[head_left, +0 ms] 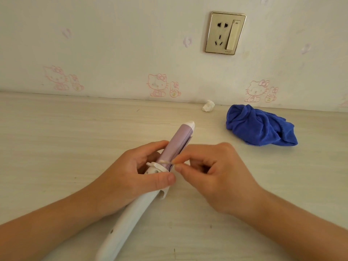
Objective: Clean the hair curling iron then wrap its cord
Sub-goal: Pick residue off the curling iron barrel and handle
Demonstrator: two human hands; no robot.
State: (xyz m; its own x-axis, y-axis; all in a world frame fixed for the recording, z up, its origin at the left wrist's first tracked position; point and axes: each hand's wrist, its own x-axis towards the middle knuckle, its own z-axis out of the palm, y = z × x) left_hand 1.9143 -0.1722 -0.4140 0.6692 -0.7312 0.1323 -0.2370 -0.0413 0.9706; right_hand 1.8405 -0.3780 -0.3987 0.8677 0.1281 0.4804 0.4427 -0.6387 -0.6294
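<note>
From the head view, the curling iron [177, 142] lies slantwise at the centre of the tabletop [75, 129]. Its white handle [131, 219] runs off toward 7 o'clock and its lilac barrel [178, 140] points toward 1 o'clock, ending in a white tip.

The left hand [131, 178] comes in from 8 o'clock. Its fingers [165, 178] are curled round the iron where handle meets barrel, thumb across the near side, and they steady it. The right hand [216, 176] comes in from 4 o'clock. Its fingers [181, 167] are pinched together on the end of a cotton swab [166, 162], whose other end lies against the white collar [160, 165] at the foot of the barrel.

A crumpled blue cloth [261, 127] sits at 2 o'clock, well apart from the hands. A small wad of tissue [208, 106] lies near the wall at about 1 o'clock. A wall socket [225, 32] with nothing plugged into it is up at 1 o'clock.

As for progress, this looks like the fine part of the cleaning, working the swab into the seam round the collar. The cloth set aside suggests the broad wiping may be over, though the picture cannot confirm it. The cord is nowhere in view, with the handle's far end cut off at the bottom edge, so I judge the wrapping not yet begun. What is left is finishing the crevices, then the whole cord step.
</note>
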